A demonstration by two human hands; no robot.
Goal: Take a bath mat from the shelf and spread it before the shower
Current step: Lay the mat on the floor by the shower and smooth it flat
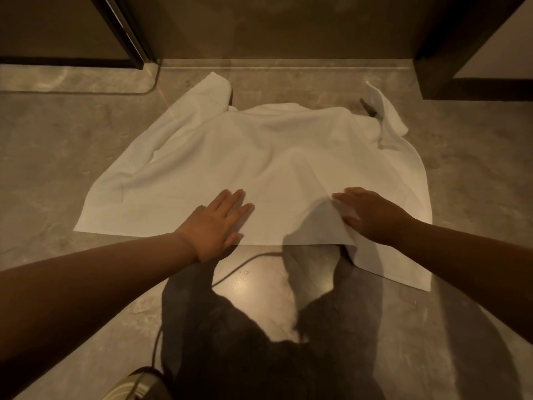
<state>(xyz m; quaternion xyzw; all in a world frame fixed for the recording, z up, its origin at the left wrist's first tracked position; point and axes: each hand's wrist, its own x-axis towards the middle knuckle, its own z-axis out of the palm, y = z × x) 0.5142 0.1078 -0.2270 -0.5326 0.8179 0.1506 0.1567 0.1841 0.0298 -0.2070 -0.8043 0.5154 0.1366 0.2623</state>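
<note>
My left hand (215, 223) lies flat, fingers straight, on the near edge of the bath mat (259, 157). My right hand (372, 217), fingers extended, presses its rumpled near-right corner. The mat lies on the floor (57, 145), far corners folded over, just before the shower glass (274, 27).

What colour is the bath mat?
Plain white, no pattern visible; the bath mat shows in the head view.

On the grey stone floor (476, 174), I see a thin dark cable (230, 273) curving toward a pale shoe (138, 383) at the near edge.
</note>
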